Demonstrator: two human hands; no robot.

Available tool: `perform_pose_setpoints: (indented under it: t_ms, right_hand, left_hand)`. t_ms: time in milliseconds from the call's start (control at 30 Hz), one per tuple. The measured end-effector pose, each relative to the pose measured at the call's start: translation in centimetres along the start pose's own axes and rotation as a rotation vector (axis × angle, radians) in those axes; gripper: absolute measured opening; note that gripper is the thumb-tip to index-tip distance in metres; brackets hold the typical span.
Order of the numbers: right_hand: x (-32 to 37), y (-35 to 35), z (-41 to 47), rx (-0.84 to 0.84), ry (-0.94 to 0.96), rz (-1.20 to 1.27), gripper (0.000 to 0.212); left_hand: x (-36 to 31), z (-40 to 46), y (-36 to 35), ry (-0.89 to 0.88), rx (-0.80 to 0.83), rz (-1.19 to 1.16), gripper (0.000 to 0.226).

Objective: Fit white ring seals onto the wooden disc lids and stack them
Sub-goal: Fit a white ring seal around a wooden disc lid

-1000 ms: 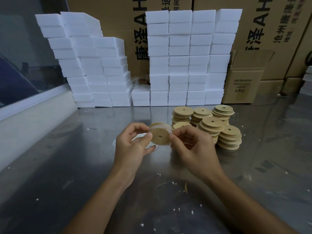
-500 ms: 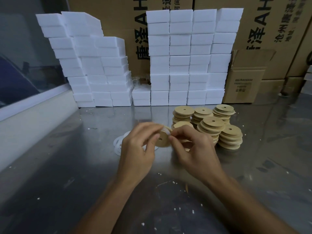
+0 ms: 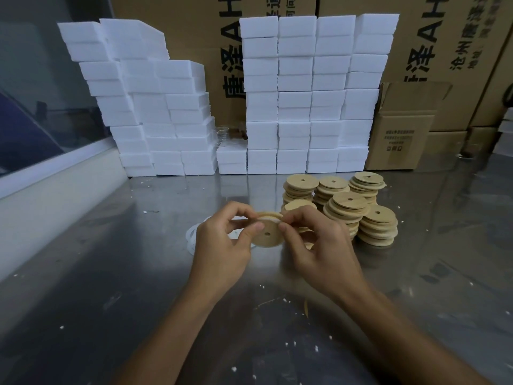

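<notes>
A round wooden disc lid (image 3: 267, 234) with a small centre hole is held above the steel table (image 3: 111, 273), its flat face toward me. My left hand (image 3: 222, 245) pinches its left edge with thumb and fingers. My right hand (image 3: 313, 240) pinches its upper right edge. A white ring seal (image 3: 270, 217) shows along the lid's top rim between my fingertips. Loose white ring seals (image 3: 191, 237) lie on the table behind my left hand, partly hidden. Several stacks of wooden lids (image 3: 349, 207) stand just behind and right of my right hand.
White foam blocks (image 3: 294, 93) are piled in two walls along the back of the table. Cardboard boxes (image 3: 402, 126) stand behind and to the right. A window ledge (image 3: 55, 173) runs along the left. White crumbs dot the steel surface.
My hands have shifted their hold around the lid while the seal is worked along the rim; the left fingers that covered the lid's face half a second ago are now at its edge.
</notes>
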State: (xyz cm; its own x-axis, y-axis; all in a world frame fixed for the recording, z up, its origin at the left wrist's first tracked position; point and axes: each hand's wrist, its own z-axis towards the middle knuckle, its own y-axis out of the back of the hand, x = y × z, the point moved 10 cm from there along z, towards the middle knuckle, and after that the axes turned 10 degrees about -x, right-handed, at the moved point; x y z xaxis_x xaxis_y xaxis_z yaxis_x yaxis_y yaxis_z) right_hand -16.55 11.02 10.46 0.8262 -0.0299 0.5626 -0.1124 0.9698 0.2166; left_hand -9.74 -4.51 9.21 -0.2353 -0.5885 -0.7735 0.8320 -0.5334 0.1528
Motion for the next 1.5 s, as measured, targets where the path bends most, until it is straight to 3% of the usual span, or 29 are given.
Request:
perform_pose_setpoints:
  t_ms: [767,933,1067,1367,1500]
  right_hand:
    - [-2.1,-0.1,-0.2,-0.003,-0.215,0.007,0.007]
    - [-2.0,0.1,-0.2,-0.020,-0.208,-0.005,0.005]
    - [-2.7,0.4,-0.2,-0.055,-0.267,0.031,0.005]
    - [-3.2,0.0,-0.1,-0.019,-0.386,0.135,0.004]
    - [-3.9,0.1,-0.2,-0.057,-0.498,0.300,0.009]
  left_hand:
    - [2.3,0.5,-0.4,0.188,0.189,-0.011,0.022]
    - [2.1,0.5,-0.6,0.145,0.191,0.021,0.023]
    - [2.3,0.6,-0.3,0.174,0.166,-0.061,0.015]
    - [3.6,-0.1,-0.6,0.381,0.098,-0.340,0.021]
    - [3.8,-0.1,-0.8,0.430,0.065,-0.424,0.019]
